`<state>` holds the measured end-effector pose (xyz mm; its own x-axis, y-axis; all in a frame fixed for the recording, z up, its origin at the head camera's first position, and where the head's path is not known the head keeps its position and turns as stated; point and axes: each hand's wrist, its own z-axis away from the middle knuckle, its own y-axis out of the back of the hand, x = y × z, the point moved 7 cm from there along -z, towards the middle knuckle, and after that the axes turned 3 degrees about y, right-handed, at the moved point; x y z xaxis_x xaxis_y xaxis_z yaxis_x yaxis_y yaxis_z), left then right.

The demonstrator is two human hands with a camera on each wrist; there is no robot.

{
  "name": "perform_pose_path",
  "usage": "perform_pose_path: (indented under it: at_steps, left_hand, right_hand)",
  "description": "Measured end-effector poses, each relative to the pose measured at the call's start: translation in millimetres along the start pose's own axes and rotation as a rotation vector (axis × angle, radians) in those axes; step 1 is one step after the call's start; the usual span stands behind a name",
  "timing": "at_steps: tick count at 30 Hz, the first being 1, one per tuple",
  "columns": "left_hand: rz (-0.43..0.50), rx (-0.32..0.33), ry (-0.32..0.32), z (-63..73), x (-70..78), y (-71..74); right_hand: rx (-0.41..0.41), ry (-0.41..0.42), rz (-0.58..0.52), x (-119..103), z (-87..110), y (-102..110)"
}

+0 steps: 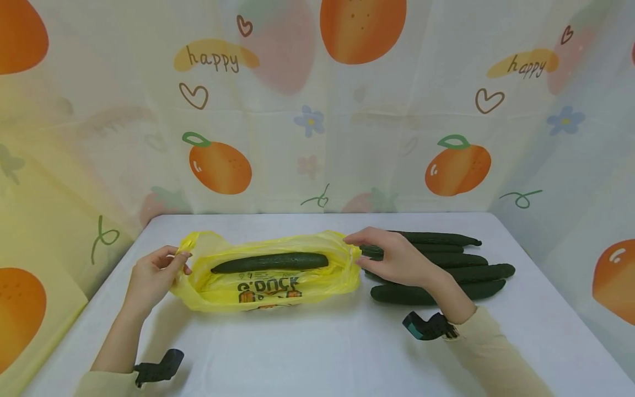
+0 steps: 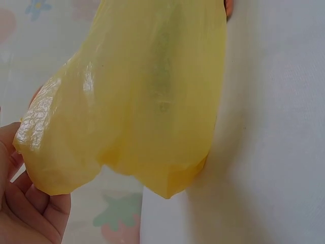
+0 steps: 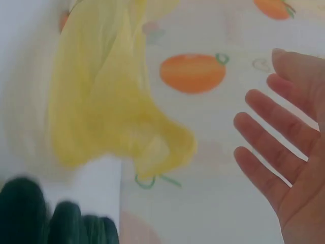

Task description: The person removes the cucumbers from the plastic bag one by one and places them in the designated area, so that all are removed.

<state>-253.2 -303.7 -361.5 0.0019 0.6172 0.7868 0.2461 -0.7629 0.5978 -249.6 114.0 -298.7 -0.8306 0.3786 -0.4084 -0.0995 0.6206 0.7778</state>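
A translucent yellow plastic bag (image 1: 278,296) with printed lettering lies spread sideways on the table, its mouth facing up toward me. Inside it rests one dark green cucumber (image 1: 270,263), seen only as a faint shadow through the plastic in the left wrist view. My left hand (image 1: 157,273) pinches the bag's left end between thumb and fingers. Beside the bag's right end is my right hand (image 1: 397,258), its fingers (image 3: 269,122) spread and holding nothing in the right wrist view. Several more cucumbers (image 1: 473,273) lie side by side under and beyond that hand.
The white table (image 1: 307,353) carries the bag left of centre and the cucumber pile on the right. A printed curtain (image 1: 342,160) hangs behind its far edge and down both sides. Dark wrist cameras (image 1: 430,326) are strapped to both wrists.
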Motion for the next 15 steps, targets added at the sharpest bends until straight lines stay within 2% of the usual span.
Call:
perform_pose_path:
  at_steps: [9, 15]
  left_hand:
    - [-0.018, 0.001, 0.009, 1.5, -0.7, -0.5]
    - [-0.031, 0.0, 0.014, 1.9, -2.9, -0.3]
  right_hand:
    - [-0.082, 0.033, -0.007, -10.1, -30.7, -28.7]
    - [-0.179, -0.01, -0.038, -15.4, -52.2, -48.4]
